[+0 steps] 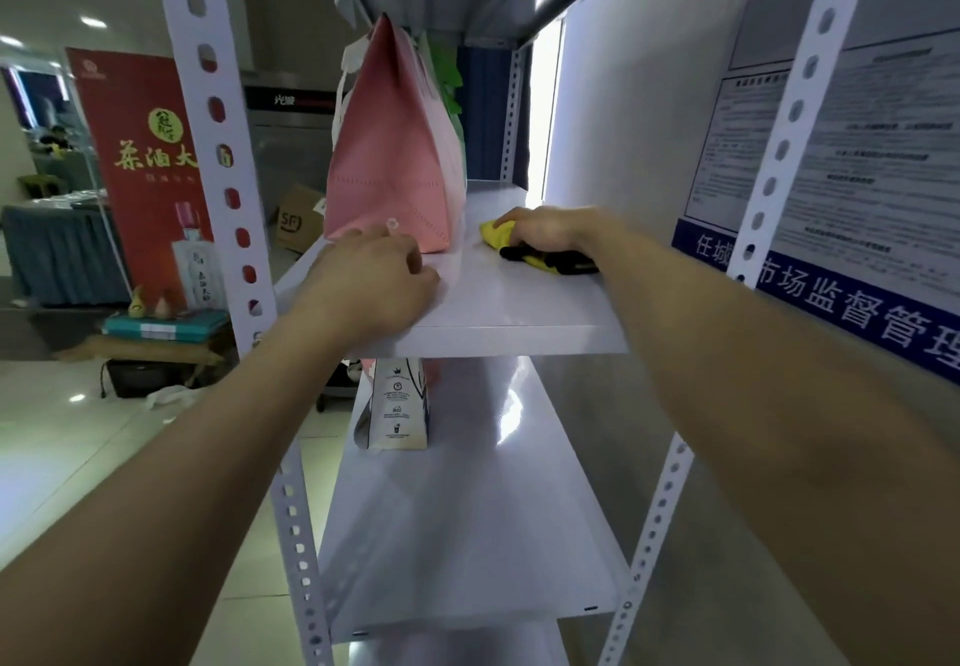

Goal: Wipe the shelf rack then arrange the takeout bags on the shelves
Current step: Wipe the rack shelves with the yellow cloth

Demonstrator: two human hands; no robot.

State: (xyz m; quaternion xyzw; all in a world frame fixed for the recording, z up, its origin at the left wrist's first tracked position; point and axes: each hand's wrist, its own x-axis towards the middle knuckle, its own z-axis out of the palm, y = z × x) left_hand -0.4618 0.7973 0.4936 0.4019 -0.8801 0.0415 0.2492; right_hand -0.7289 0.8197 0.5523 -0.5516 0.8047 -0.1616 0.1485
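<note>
**A:** Which step is going on here?

**B:** The wiping, I'd judge; the arranging is waiting. Nearest, below the centre of the frame, a white printed bag (397, 405) is standing on the lower shelf (467, 535). Above it, at centre-left, the left hand (363, 281) is resting on the front corner of the shelf (519, 322), fingers bent, right at the foot of the pink bag (395, 161). I cannot tell whether its grip is pinching the bag's bottom edge or lying loose.

**A:** And the other hand?

**B:** A little further in, right of centre, the right hand (550, 231) is pressing down, its grip curled over a yellow-and-black cloth (543, 257). The cloth is lying on that same shelf, just beside the pink bag, which is standing upright on the left side.

**A:** What is the next move calling for?

**B:** Probably sweeping the cloth toward the far end, upper centre. After that, easing the pink bag aside to reach the patch beneath it. That wants doing gently, since the bag is looking tall and easy to tip.
</note>
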